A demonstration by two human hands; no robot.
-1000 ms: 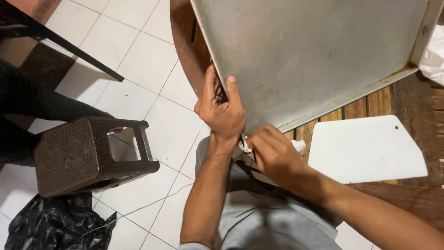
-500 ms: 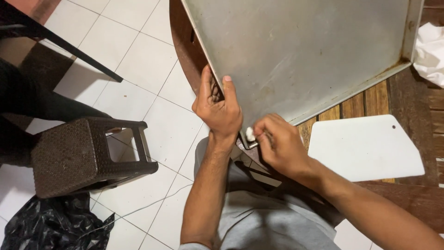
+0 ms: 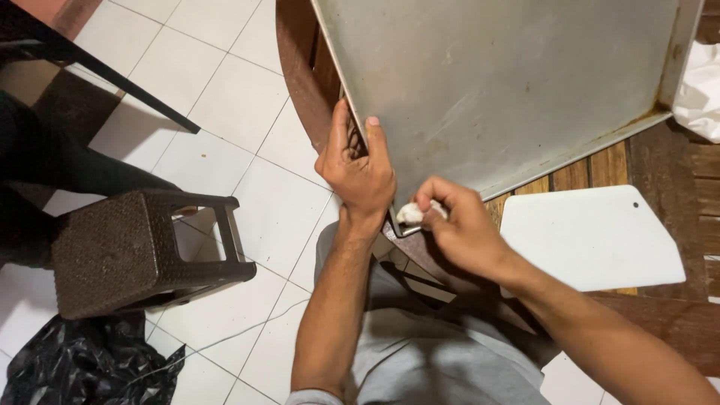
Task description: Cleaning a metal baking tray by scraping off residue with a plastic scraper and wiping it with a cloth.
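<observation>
The left hand (image 3: 358, 171) is curled closed, thumb up. The right hand (image 3: 459, 225) pinches, fingertips together, forearm angled inward.

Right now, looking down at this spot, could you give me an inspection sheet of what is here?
Surface: brown wooden slatted table, partly covered.
Job's things: large grey metal tray overhanging the table's edge; small white wad pressed at its near corner.
Clutter: white flat board on the table; crumpled white material at the right edge.
Hands: left hand grips the tray's edge; right hand pinches the white wad.
Cables: thin pale cord on the floor.
Surroundings: white tiled floor; dark brown plastic stool; black plastic bag.
</observation>
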